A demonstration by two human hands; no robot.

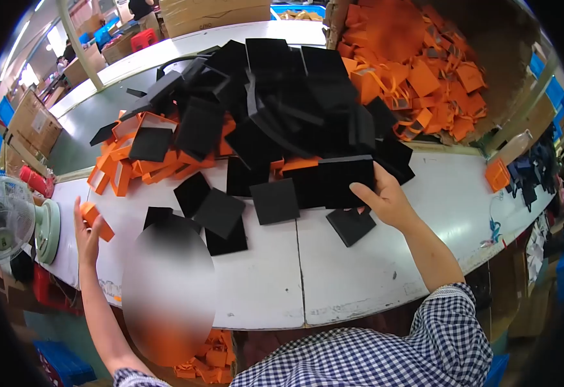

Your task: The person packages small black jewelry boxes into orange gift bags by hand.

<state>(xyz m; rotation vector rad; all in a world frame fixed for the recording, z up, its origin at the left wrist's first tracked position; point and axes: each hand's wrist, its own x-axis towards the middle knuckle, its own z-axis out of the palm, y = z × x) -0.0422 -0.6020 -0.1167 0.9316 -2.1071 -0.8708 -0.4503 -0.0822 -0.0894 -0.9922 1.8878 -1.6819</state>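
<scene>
At the left of the table, my left hand (pixel 87 240) has its fingers around a small orange box piece (pixel 99 221). My right hand (pixel 392 201) grips the right end of a black rectangular block (pixel 346 180), thumb on the near face; its fingers are partly hidden behind it. This block lies at the front of a big heap of black pads (pixel 282 97). Close to my right hand lies a loose black square piece (pixel 351 226). More black squares (pixel 274 201) are spread in front of the heap. Orange boxes (pixel 120 169) lie beneath and beside the heap's left part.
A large carton at the back right holds many orange boxes (pixel 424 80). A fan (pixel 11 222) stands at the left table edge. More orange pieces (pixel 214 358) are below the table. An orange container (pixel 497 174) sits at the right. A blurred oval covers part of the near left.
</scene>
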